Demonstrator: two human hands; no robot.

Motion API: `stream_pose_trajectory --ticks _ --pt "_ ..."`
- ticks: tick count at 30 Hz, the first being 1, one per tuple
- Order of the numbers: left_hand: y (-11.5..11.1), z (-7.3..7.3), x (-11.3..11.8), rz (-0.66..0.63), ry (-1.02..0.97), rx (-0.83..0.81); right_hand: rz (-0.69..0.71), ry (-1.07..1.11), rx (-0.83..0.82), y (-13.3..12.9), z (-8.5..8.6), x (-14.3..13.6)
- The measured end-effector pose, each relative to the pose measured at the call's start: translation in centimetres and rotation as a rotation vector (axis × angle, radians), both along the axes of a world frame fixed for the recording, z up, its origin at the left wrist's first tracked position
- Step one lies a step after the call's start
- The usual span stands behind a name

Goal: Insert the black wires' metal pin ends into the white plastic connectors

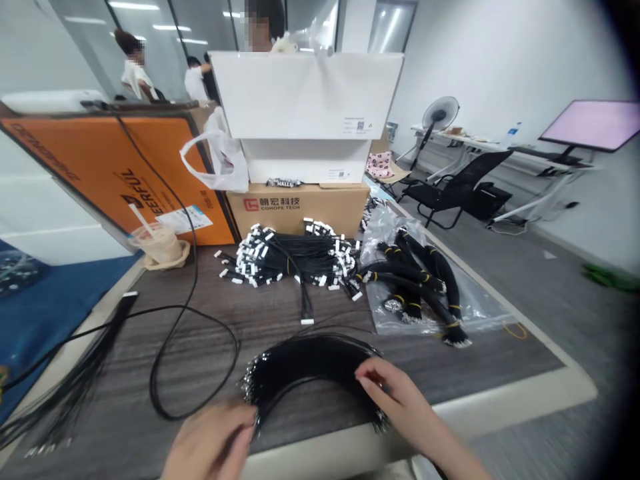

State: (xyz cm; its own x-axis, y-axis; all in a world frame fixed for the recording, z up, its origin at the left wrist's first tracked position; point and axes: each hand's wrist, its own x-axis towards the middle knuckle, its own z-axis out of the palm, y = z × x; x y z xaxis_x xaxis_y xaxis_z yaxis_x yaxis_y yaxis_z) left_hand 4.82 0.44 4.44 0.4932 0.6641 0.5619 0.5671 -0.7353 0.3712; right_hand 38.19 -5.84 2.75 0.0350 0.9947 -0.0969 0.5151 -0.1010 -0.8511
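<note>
A fanned bundle of thin black wires (310,360) with small shiny metal tips lies curved in an arch at the front of the table. At the bundle's left end, my left hand (215,433), slightly blurred, pinches the tip of a black wire. My right hand (397,397) is over the bundle's right end, thumb and forefinger closed on a black wire; its other fingers are partly hidden. Behind the arch lies a tied pile of black cables (295,257) with white connectors, one cable end pointing toward me.
Yellow-banded black wire bundles (425,277) lie on a clear plastic bag (377,313) at right. Loose cables (95,373) and a long black cord (155,380) are at left. A drink cup (160,247), orange box (125,167) and cardboard box (300,212) stand behind. People are beyond.
</note>
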Motion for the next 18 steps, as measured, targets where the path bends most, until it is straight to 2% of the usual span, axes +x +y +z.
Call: stream_pose_trajectory --ticks 1,2,3,5,8,10,12,14,16,18 --pt "0.6 0.5 2.6 -0.115 -0.008 -0.091 0.022 -0.024 0.015 0.6 0.7 -0.2" --pt "2.0 0.9 4.9 -0.156 -0.070 -0.216 0.045 -0.046 0.029 1.3 1.4 -0.5" --pt "4.0 1.1 6.8 -0.139 -0.150 -0.352 0.072 -0.067 0.044 1.9 1.9 -0.8" --pt "9.3 0.8 8.9 -0.051 -0.262 -0.398 0.129 -0.110 0.084 3.0 2.9 -1.3" --pt "17.1 -0.6 8.5 0.177 -0.510 -0.399 0.199 -0.192 0.160 4.1 3.6 -1.6" --pt "20.3 -1.4 6.9 0.338 -0.671 -0.384 0.231 -0.262 0.210 5.0 4.0 -1.4" --pt "21.4 -2.1 5.3 0.442 -0.777 -0.374 0.254 -0.345 0.264 6.3 4.2 -0.8" --pt "21.0 -2.9 4.3 0.487 -0.836 -0.354 0.290 -0.436 0.326 8.4 4.3 -0.1" --pt "19.7 -4.1 4.0 0.456 -0.818 -0.363 0.369 -0.519 0.389 11.1 4.1 0.3" --pt "18.3 -5.2 4.1 0.352 -0.717 -0.411 0.483 -0.584 0.445 14.0 3.3 0.1"
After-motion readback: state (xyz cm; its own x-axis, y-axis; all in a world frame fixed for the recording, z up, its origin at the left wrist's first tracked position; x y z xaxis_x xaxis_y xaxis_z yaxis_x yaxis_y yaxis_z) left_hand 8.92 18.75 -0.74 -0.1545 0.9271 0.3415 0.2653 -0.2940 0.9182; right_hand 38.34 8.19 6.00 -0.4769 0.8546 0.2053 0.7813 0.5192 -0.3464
